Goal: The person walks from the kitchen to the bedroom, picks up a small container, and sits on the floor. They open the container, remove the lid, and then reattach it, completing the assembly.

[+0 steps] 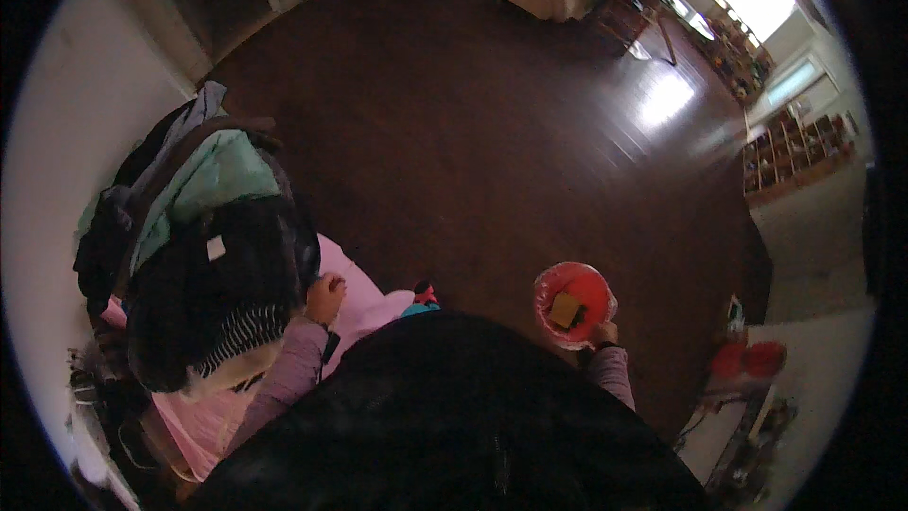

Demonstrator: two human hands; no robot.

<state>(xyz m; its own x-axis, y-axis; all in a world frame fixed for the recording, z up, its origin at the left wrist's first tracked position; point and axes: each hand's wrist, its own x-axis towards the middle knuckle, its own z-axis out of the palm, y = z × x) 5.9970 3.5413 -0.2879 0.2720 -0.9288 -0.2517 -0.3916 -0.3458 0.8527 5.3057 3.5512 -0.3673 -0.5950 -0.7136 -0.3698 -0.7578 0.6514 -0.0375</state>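
Red bin (598,290), tan block (566,309) inside, out at right, rim grasped by right hand (605,333), presumably to hold it steady and mouth-up; left hand (324,298) curled beside clothes heap (227,260), cannot tell whether it grips any.
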